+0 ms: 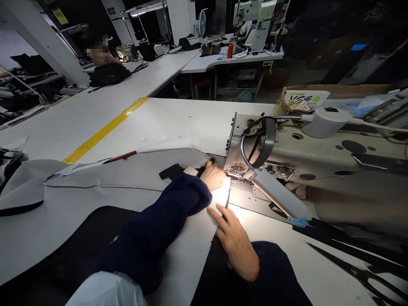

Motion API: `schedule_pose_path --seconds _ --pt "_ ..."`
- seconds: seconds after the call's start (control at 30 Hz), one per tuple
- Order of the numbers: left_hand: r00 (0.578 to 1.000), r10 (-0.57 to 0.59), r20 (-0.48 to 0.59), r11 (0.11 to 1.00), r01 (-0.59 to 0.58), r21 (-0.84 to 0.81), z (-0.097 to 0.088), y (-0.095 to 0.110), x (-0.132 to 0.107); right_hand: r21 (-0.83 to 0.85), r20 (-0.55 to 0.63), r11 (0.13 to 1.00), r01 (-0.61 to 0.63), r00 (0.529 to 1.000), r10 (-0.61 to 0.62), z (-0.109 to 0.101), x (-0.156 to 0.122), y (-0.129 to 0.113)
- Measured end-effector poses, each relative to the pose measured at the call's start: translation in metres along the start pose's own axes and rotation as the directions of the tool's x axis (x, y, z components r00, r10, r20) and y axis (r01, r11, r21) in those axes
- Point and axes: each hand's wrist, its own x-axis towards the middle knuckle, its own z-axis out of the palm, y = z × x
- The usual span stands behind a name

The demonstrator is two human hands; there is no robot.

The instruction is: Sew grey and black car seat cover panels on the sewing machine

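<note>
A large piece of grey fabric (188,238), with a seam and dark edges, spreads over the table and reaches the sewing machine (277,157). At the fabric's edge beside the machine's presser foot (237,170), my left hand (213,175) is closed on the cloth, its fingertips partly hidden. Nearer to me, my right hand (237,242) lies flat on the fabric's right edge, fingers spread. A lamp (280,195) lights the stitching area. Close to my left wrist lie a black scrap (172,171) and a small pale piece (191,171).
Scissors (353,270) lie at the lower right near black strips (338,236). Yellow tape (105,132) crosses the white table (165,119). Behind the machine stands a cardboard box (282,102). Farther back are a co-worker (100,55), a black bundle (110,74) and an orange thread spool (230,50).
</note>
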Motion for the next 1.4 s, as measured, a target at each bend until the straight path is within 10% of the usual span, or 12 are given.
schedule_pose_path --seconds 0.13,0.33,0.47,0.57,0.73,0.87,1.13,1.3,1.4 --pt "1.0 -0.021 0.007 1.0 0.021 -0.001 -0.001 0.002 0.002 0.067 -0.016 0.997 -0.026 1.0 0.027 0.001 0.0 0.0" --pt "0.998 -0.068 -0.016 0.998 0.068 0.005 -0.013 0.007 -0.008 0.298 -0.023 0.827 -0.477 0.862 0.506 0.006 -0.002 -0.012" --pt "0.992 -0.081 -0.1 0.997 0.082 0.007 -0.027 0.027 -0.049 0.374 0.015 0.797 -0.474 0.862 0.506 0.002 -0.006 -0.026" --pt "0.99 -0.14 0.035 0.989 0.141 -0.034 -0.034 0.047 -0.074 0.407 -0.011 0.829 -0.384 0.905 0.425 -0.001 -0.008 -0.032" --pt "0.907 -0.266 0.327 0.957 0.289 -0.025 -0.039 0.071 -0.066 0.017 -0.115 0.997 -0.081 0.99 0.083 0.002 -0.014 -0.028" --pt "0.894 -0.279 0.349 0.955 0.297 0.001 -0.04 0.077 -0.048 -0.162 -0.115 0.986 -0.037 0.993 0.018 0.006 -0.012 -0.019" --pt "0.947 -0.244 0.208 0.966 0.255 -0.029 -0.027 0.072 -0.052 0.075 -0.02 0.994 0.074 0.997 -0.073 -0.033 -0.018 0.029" --pt "0.988 -0.156 0.02 0.987 0.157 -0.033 -0.014 0.071 -0.067 -0.395 -0.067 0.882 -0.256 0.966 0.25 -0.075 -0.032 0.087" --pt "0.987 -0.161 -0.002 0.986 0.161 -0.038 -0.01 0.07 -0.068 -0.618 0.104 0.756 -0.216 0.931 0.351 -0.085 -0.025 0.115"
